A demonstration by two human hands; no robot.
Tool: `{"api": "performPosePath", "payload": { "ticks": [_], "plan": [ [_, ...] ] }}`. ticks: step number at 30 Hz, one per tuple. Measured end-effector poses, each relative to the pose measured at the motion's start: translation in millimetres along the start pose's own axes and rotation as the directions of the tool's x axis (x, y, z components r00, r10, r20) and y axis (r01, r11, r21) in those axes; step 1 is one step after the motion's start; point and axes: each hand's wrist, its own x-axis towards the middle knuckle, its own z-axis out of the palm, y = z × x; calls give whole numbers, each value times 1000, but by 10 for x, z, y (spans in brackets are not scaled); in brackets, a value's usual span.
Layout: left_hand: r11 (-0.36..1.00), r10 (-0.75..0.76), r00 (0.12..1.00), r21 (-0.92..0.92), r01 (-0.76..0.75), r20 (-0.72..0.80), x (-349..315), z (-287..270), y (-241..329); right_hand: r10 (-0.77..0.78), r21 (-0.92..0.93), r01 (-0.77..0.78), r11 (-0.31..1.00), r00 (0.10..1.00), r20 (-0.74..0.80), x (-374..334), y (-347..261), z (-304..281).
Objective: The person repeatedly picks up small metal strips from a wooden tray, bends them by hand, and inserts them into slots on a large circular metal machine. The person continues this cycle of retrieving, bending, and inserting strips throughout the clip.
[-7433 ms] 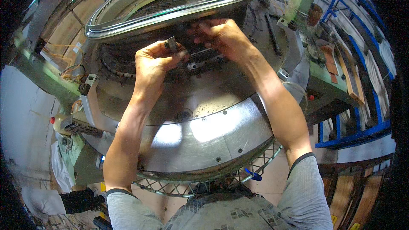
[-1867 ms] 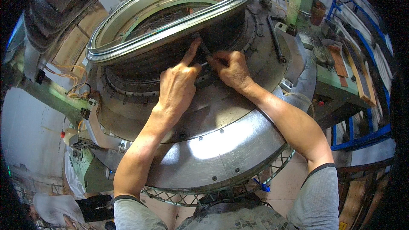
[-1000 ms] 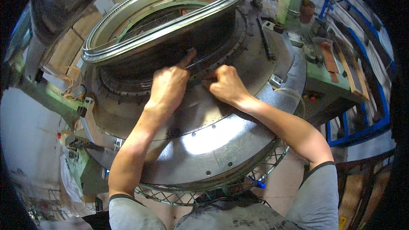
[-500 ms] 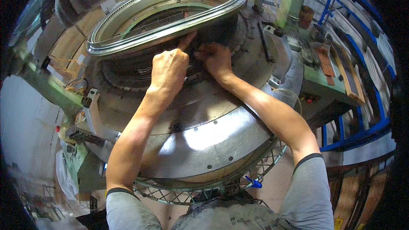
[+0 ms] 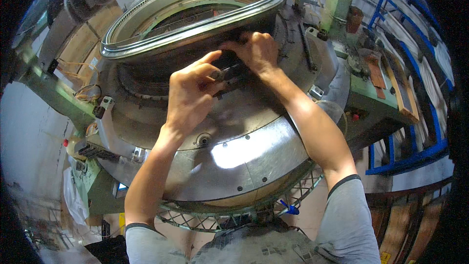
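Note:
A large round metal machine fills the middle of the view, with a wide shiny ring (image 5: 193, 36), finely notched along its rim, tilted over its domed body (image 5: 161, 127). My left hand (image 5: 190, 93) is just below the ring's near side, palm turned right. Its index finger points up and right, and the other fingers are curled around a small greyish spot that I cannot make out. My right hand (image 5: 258, 54) is closed against the dark wall under the ring, thumb toward my left hand. Whatever its fingertips grip is hidden.
Green posts (image 5: 337, 5) rise around the machine. At the right, a green ledge (image 5: 371, 100) carries reddish-brown pieces (image 5: 375, 74) and a wooden strip, beside a blue rack (image 5: 410, 161) with white material. A lattice guard (image 5: 195, 220) with a blue handle (image 5: 290, 208) runs below the machine's near edge.
My right hand has moved up and slightly right, closer to the ring. My left hand has dropped a little and turned, its index finger drawn away from the ring's underside. The view shifted slightly.

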Motion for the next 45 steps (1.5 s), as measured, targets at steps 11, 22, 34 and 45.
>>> {"api": "performPosePath", "payload": {
  "ticks": [11, 22, 34, 45],
  "plan": [
    [770, -402, 915, -557, 312, -44, 24, -127, -150, -13, 786, -598, 157, 794, 607, 35, -51, -123],
    [740, -454, 888, -586, 330, -74, 6, -119, -344, -80, 795, -456, 401, 847, 526, -14, -139, -240],
    [705, -507, 862, -572, 419, 8, -15, -167, -401, -435, 550, 145, 823, 783, 444, -422, -448, -160],
    [727, -591, 807, -432, 534, 1, 257, 301, -161, -318, 644, -201, 739, 738, 596, -220, 186, -254]
  ]
}}
